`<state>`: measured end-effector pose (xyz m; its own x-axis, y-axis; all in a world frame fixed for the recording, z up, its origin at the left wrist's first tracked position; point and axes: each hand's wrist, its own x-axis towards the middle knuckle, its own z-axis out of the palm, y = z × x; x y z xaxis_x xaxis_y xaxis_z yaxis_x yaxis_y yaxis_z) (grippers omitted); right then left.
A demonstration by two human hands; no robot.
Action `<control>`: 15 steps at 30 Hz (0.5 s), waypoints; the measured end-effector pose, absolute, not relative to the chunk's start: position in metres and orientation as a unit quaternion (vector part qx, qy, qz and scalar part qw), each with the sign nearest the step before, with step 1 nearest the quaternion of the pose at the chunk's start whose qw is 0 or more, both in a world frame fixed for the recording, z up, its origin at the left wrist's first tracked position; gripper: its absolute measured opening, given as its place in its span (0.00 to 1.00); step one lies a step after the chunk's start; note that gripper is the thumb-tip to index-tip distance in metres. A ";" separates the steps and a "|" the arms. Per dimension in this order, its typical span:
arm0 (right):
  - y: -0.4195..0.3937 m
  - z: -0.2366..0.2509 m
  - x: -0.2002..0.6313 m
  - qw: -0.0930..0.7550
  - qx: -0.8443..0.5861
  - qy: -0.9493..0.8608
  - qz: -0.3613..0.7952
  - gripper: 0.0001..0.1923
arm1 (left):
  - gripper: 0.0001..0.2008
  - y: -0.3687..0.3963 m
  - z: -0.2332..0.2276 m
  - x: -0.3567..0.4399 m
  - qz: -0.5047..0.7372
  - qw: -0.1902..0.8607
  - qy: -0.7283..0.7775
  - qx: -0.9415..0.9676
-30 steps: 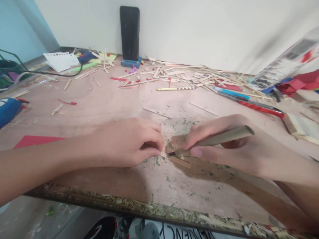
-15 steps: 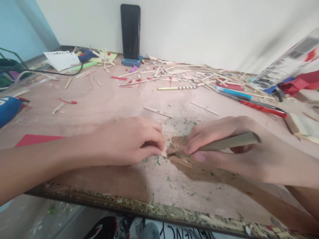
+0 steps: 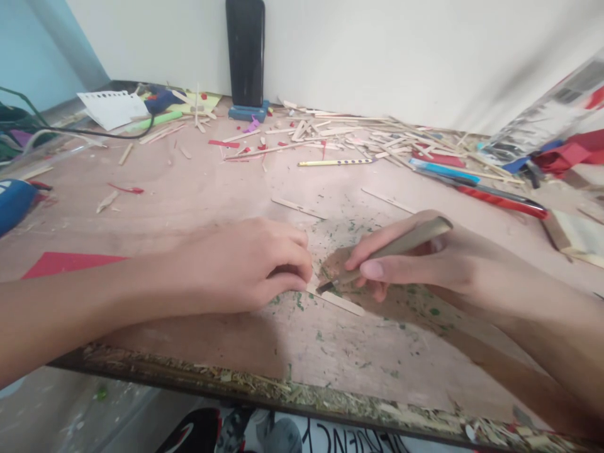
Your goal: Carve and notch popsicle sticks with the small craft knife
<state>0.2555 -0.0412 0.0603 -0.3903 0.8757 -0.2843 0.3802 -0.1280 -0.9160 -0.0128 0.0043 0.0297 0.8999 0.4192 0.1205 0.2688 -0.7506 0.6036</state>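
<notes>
Table (image 3: pixel 189 189): pink board, green specks, stick bits everywhere.
Wall: white, black phone (image 3: pixel 245 53) leaning up.
Left hand (image 3: pixel 245 264): curled, pressing thin stick (image 3: pixel 337 302) down.
Right hand (image 3: pixel 425 258): wrapped round knife (image 3: pixel 387 251), tip on stick.

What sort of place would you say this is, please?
Probably a home craft bench: a scuffed wooden board strewn with thin wooden sticks, red paper scraps, and a knife in the right hand.

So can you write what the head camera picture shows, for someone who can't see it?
A person's left hand presses a thin wooden stick flat on a scratched board while the right hand holds a craft knife with its tip on the stick. Loose sticks, a pencil and a standing phone lie beyond.
</notes>
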 end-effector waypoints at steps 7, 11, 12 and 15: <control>-0.038 0.055 0.258 0.244 -0.485 -0.598 0.589 0.06 | 0.09 0.006 0.028 -0.013 0.126 0.303 0.182 0.927; -0.039 0.060 0.264 0.242 -0.491 -0.644 0.535 0.06 | 0.09 0.006 0.029 -0.014 0.125 0.299 0.182 0.928; -0.040 0.062 0.265 0.239 -0.491 -0.655 0.523 0.06 | 0.09 0.006 0.029 -0.014 0.124 0.298 0.181 0.929; -0.043 0.066 0.264 0.231 -0.500 -0.677 0.487 0.06 | 0.09 0.004 0.030 -0.014 0.125 0.295 0.179 0.930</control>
<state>0.2637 -0.0435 0.0664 -0.3926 0.9030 -0.1745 0.4524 0.0245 -0.8915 -0.0135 0.0042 0.0297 0.9049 0.4066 0.1260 0.2594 -0.7613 0.5942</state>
